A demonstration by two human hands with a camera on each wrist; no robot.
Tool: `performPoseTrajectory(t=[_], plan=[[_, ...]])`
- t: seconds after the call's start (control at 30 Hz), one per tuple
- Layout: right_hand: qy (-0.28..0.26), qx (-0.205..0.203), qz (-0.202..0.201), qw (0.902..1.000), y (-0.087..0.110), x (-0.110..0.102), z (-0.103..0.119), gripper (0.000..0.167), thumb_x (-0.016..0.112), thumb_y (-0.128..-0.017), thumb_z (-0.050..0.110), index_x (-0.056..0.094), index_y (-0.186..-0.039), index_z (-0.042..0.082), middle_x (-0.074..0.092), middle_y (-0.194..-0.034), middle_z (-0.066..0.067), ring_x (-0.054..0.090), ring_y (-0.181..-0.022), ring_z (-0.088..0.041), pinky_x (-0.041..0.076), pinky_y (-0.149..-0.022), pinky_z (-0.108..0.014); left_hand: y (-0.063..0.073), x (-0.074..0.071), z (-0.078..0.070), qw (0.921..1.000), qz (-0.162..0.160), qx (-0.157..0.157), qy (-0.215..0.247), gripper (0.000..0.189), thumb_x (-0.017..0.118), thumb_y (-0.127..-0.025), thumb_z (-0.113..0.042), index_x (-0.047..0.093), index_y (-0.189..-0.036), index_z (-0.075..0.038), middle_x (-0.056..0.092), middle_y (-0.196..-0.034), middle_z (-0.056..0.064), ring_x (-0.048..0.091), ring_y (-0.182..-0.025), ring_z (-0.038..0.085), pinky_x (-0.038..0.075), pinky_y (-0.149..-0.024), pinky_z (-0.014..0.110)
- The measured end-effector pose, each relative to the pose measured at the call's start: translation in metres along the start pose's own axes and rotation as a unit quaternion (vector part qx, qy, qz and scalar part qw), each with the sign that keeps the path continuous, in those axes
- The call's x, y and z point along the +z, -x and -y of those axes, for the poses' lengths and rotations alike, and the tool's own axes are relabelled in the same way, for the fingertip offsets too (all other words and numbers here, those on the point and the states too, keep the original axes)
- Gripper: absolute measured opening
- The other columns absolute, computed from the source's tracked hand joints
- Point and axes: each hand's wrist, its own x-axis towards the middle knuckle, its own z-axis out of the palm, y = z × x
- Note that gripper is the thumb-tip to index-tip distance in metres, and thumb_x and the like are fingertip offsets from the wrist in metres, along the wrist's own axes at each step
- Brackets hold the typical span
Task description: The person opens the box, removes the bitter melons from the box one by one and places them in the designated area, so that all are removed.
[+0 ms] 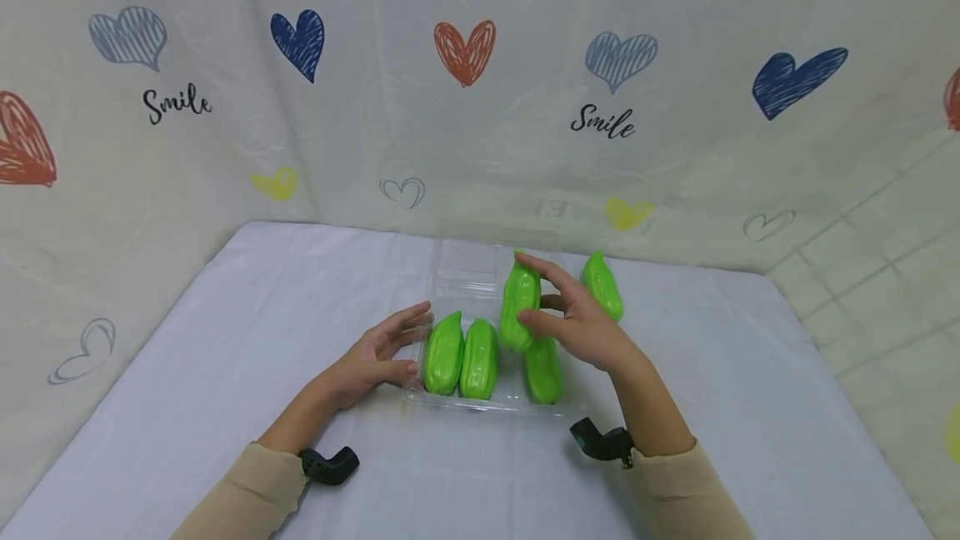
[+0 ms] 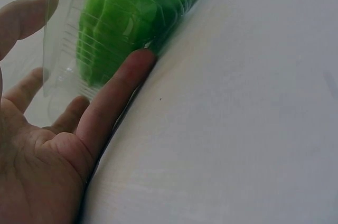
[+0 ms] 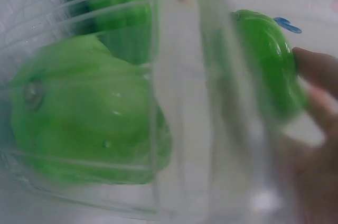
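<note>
My right hand [image 1: 581,319] grips a glossy green bitter melon [image 1: 519,307] between thumb and fingers, held upright above the clear plastic box [image 1: 495,403]. Inside the box, two bitter melons lie side by side on the left: one [image 1: 444,354] by the wall and another [image 1: 479,359] beside it. A third melon [image 1: 543,373] lies at the right, partly hidden by the held one. With fingers spread, my left hand [image 1: 367,361] touches the box's left side; its thumb [image 2: 119,94] lies along the wall in the left wrist view. The box wall blurs the right wrist view.
Behind the right hand, another bitter melon [image 1: 602,286] lies on the white tablecloth [image 1: 247,315]. The box's clear lid [image 1: 468,265] stands open toward the back. A curtain [image 1: 525,132] printed with hearts hangs behind the table.
</note>
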Motion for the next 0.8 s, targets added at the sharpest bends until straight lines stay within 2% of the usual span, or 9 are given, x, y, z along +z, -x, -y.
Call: performPoseTrajectory(t=[0.17,0.37,0.8], plan=[[-0.004,0.009,-0.001,1.0000,0.001,-0.002,0.002,0.070,0.069,-0.095,0.018,0.036,-0.152,0.040,0.032,-0.158,0.003,0.055,-0.124,-0.042,0.058,-0.082,-0.041,-0.001,-0.001,0.001,1.0000,-0.001,-0.003,-0.001,0.089,0.069,-0.088,-0.004,0.018,-0.160,-0.015,0.016,-0.165,0.014,0.019,-0.150,0.040,0.056,-0.089,0.041],[-0.011,0.010,0.000,0.9999,0.003,-0.005,0.005,0.071,0.069,-0.094,0.016,0.035,-0.154,0.035,0.033,-0.157,-0.001,0.055,-0.124,-0.043,0.058,-0.082,-0.042,0.000,0.000,0.000,1.0000,-0.001,-0.004,-0.003,0.089,0.068,-0.088,-0.004,0.019,-0.160,-0.015,0.017,-0.165,0.012,0.019,-0.150,0.040,0.055,-0.091,0.040],[-0.015,0.005,-0.002,0.9999,0.009,-0.011,0.013,0.071,0.067,-0.095,0.011,0.035,-0.154,0.035,0.030,-0.159,0.005,0.056,-0.123,-0.036,0.058,-0.084,-0.039,0.000,-0.001,0.002,1.0000,-0.001,0.000,-0.002,0.089,0.069,-0.088,-0.004,0.019,-0.160,-0.014,0.017,-0.165,0.013,0.019,-0.150,0.040,0.055,-0.090,0.040]])
